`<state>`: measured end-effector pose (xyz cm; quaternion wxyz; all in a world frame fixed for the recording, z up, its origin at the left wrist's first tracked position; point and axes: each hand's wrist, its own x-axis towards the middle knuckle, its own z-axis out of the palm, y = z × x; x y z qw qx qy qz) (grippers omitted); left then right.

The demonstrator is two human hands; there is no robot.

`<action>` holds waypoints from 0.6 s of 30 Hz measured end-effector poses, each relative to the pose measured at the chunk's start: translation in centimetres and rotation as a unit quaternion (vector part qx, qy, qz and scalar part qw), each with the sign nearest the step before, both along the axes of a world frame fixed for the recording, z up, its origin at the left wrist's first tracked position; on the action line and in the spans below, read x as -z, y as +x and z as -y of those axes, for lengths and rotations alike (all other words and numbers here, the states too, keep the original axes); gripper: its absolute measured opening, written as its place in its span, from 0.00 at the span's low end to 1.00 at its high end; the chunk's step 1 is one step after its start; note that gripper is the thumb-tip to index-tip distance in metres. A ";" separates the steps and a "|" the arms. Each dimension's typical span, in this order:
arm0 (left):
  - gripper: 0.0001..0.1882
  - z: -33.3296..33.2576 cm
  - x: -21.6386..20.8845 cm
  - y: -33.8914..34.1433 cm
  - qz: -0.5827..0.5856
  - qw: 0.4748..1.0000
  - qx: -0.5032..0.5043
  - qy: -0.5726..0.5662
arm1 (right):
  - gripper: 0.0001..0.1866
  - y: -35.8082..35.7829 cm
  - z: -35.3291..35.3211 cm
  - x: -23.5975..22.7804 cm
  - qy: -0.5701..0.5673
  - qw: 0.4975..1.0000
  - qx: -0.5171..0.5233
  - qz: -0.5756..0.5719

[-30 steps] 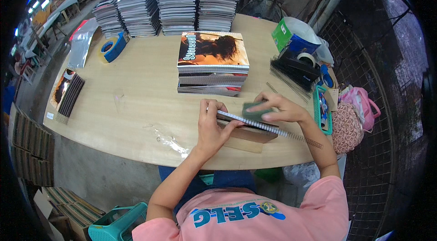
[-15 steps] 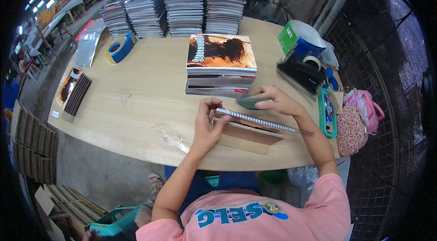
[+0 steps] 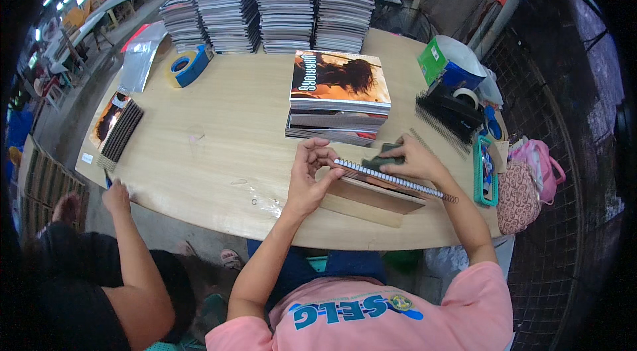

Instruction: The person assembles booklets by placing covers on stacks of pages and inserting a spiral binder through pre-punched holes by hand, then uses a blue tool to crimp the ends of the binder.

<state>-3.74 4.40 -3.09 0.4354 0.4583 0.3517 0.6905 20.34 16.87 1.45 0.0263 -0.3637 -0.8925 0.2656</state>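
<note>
A spiral notebook [image 3: 381,195] stands tilted on its edge near the table's front, wire coil upward. My left hand [image 3: 310,175] grips its left end between thumb and fingers. The coil [image 3: 405,184] runs along the top edge and sticks out past the right end as loose loops. Behind the coil, my right hand [image 3: 418,162] holds a dark green, flat pad [image 3: 377,161] against or close to it; exact contact is hard to see. Under the notebook lies a strip of brown board [image 3: 365,210]. Just beyond my hands stands a stack of notebooks [image 3: 342,85] with orange covers.
Tall notebook stacks [image 3: 285,16] line the back. A blue tape dispenser [image 3: 189,67] and spiral-bound booklets [image 3: 119,129] lie left. Black coils [image 3: 448,119], a teal basket [image 3: 486,172] and bags [image 3: 521,198] sit right. A co-worker's hand [image 3: 116,197] reaches the left table edge.
My right hand and the green pad have come down closer to the coil. A co-worker's arms have entered at the lower left. The whole view has shifted slightly.
</note>
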 end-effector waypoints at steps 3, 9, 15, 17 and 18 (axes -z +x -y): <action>0.30 -0.2 -0.7 0.5 0.012 1.000 0.009 0.021 | 0.24 4.6 0.4 0.9 0.067 0.996 0.025 -0.049; 0.30 0.1 -0.8 0.7 -0.003 0.999 -0.031 -0.042 | 0.17 7.0 4.1 -6.6 0.068 0.951 0.144 -0.264; 0.36 0.9 -2.5 0.1 -0.017 0.998 -0.018 -0.064 | 0.14 15.9 -4.3 -2.0 0.200 0.914 0.307 -0.177; 0.39 0.8 -3.0 0.1 -0.036 0.998 -0.011 -0.059 | 0.12 21.7 -9.5 -1.1 0.253 0.820 0.429 -0.282; 0.42 0.6 -3.4 -0.4 -0.057 0.996 -0.015 -0.073 | 0.12 24.5 -11.9 -1.0 0.306 0.753 0.473 -0.341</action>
